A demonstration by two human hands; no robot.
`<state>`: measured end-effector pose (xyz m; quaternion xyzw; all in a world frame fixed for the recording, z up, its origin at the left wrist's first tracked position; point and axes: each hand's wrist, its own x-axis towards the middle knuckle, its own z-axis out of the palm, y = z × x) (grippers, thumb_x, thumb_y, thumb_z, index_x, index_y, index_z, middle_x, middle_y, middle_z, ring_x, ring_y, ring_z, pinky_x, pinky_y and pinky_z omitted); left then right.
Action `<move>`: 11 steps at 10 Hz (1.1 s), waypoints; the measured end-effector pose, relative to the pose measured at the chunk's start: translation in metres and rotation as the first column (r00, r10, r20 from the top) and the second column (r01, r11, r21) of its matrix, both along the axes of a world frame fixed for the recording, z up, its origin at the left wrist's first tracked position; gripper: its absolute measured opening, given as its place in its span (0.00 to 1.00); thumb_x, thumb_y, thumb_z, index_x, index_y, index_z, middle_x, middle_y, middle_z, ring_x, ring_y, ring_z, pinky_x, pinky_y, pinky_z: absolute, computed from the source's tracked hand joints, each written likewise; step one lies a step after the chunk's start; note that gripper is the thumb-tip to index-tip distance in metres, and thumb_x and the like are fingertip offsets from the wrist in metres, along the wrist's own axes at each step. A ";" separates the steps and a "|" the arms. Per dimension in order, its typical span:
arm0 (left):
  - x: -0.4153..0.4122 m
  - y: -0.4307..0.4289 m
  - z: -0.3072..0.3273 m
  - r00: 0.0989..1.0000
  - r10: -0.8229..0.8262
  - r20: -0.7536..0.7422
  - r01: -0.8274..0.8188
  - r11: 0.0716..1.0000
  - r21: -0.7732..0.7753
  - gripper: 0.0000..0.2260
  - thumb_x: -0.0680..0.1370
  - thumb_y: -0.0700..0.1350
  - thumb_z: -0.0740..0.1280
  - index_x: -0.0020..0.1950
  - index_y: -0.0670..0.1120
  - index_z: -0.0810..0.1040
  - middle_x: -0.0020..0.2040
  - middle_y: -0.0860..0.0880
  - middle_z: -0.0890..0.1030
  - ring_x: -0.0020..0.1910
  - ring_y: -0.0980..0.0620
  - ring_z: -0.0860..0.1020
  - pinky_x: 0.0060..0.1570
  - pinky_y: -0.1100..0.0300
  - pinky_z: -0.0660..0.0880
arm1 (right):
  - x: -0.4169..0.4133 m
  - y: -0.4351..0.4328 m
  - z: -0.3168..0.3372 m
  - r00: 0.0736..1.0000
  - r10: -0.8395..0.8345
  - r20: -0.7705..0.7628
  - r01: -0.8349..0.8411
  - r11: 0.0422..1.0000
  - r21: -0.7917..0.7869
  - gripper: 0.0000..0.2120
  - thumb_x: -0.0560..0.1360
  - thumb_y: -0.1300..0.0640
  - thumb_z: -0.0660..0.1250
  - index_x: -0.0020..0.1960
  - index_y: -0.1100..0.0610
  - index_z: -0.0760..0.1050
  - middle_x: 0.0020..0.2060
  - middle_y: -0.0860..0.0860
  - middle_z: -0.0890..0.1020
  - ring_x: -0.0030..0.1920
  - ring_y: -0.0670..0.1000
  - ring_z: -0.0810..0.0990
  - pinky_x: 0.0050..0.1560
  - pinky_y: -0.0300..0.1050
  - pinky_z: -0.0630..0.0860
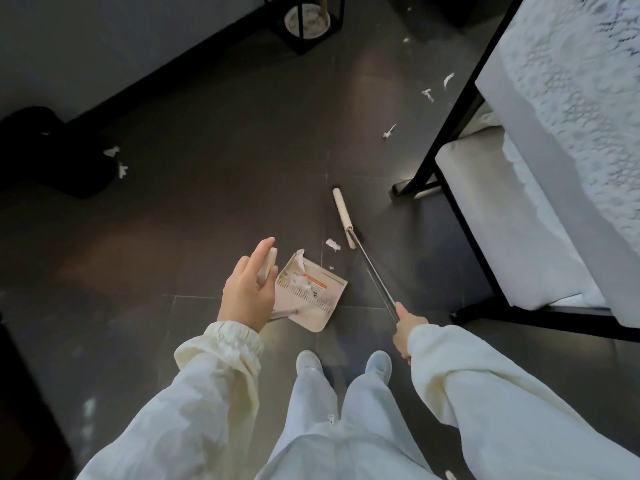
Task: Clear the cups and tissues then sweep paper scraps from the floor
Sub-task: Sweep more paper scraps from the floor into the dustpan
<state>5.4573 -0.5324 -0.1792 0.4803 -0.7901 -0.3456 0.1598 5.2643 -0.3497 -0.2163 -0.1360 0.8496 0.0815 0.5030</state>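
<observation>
Sweeping looks to be the step in hand: no cups show, and what remains are scraps on the floor. Nearest, the left hand (247, 292) holds the top of the handle of a cream plastic long-handled dustpan (311, 294), fingers laid loosely along it instead of tightly wrapped; how firm that hold is cannot be told. The dustpan stands on the dark tiled floor (207, 202) just ahead of the person's pale shoes, with white scraps already lying in it. The right hand (407, 329) is clenched round the thin metal pole of a broom (372, 271), whose narrow cream head (343, 216) rests on the floor beyond the pan. Between head and pan lies a small torn white paper scrap (333, 244), near the pan's mouth. Farther off, more white scraps (427, 95) trail along the right side of the floor beside the black-framed furniture with a white lace cover (561, 109), and two others (117, 161) sit at the left edge against a black bag (52, 150). The next move probably calls for drawing the broom head back so the near scrap slides into the pan, with the left hand keeping the pan steady, then reaching for the far ones.
</observation>
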 end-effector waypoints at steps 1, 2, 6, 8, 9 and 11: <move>-0.001 -0.003 -0.002 1.000 0.002 -0.014 -0.002 1.000 -0.008 0.19 0.79 0.42 0.65 0.68 0.55 0.71 0.43 0.48 0.75 0.39 0.51 0.73 0.42 0.65 0.66 | 0.020 0.017 0.010 0.947 0.315 0.059 -0.317 0.948 0.037 0.26 0.82 0.59 0.52 0.78 0.56 0.50 0.68 0.61 0.69 0.66 0.61 0.70 0.64 0.49 0.67; -0.001 -0.006 -0.003 0.999 0.010 -0.034 -0.010 1.000 -0.010 0.18 0.78 0.41 0.65 0.67 0.55 0.72 0.43 0.47 0.75 0.39 0.50 0.73 0.45 0.62 0.67 | 0.028 0.025 0.024 0.900 0.402 0.170 -0.420 0.903 0.089 0.36 0.78 0.61 0.57 0.77 0.45 0.40 0.67 0.55 0.71 0.61 0.57 0.75 0.59 0.47 0.73; 0.007 -0.017 0.004 0.993 0.022 -0.119 -0.026 0.999 -0.038 0.18 0.78 0.41 0.65 0.66 0.55 0.72 0.44 0.47 0.76 0.41 0.48 0.75 0.46 0.59 0.69 | 0.010 0.024 0.094 0.942 0.320 0.103 -0.319 0.947 -0.028 0.35 0.78 0.62 0.55 0.76 0.39 0.44 0.67 0.52 0.70 0.31 0.48 0.71 0.24 0.36 0.70; -0.019 -0.055 0.017 0.988 0.008 -0.156 -0.025 0.994 -0.110 0.19 0.78 0.42 0.65 0.65 0.60 0.69 0.43 0.50 0.75 0.38 0.55 0.73 0.43 0.69 0.67 | -0.019 -0.022 0.088 0.987 0.161 -0.003 -0.160 0.974 -0.163 0.34 0.77 0.63 0.55 0.77 0.40 0.48 0.59 0.52 0.74 0.32 0.49 0.72 0.25 0.38 0.71; -0.045 -0.080 0.020 0.987 0.001 -0.163 -0.023 0.991 -0.133 0.19 0.78 0.42 0.65 0.65 0.60 0.69 0.43 0.51 0.74 0.38 0.57 0.72 0.42 0.74 0.65 | -0.042 -0.042 0.078 1.000 -0.024 0.011 0.026 0.968 -0.248 0.32 0.77 0.61 0.57 0.76 0.40 0.51 0.45 0.49 0.74 0.31 0.51 0.74 0.25 0.39 0.72; -0.128 -0.146 0.016 0.988 -0.066 -0.138 0.043 0.986 -0.162 0.19 0.78 0.41 0.66 0.65 0.59 0.69 0.40 0.53 0.73 0.37 0.56 0.73 0.40 0.72 0.67 | -0.118 -0.110 0.049 0.968 -0.248 0.043 0.247 0.909 -0.336 0.32 0.77 0.62 0.58 0.76 0.41 0.54 0.54 0.52 0.76 0.35 0.54 0.76 0.30 0.42 0.76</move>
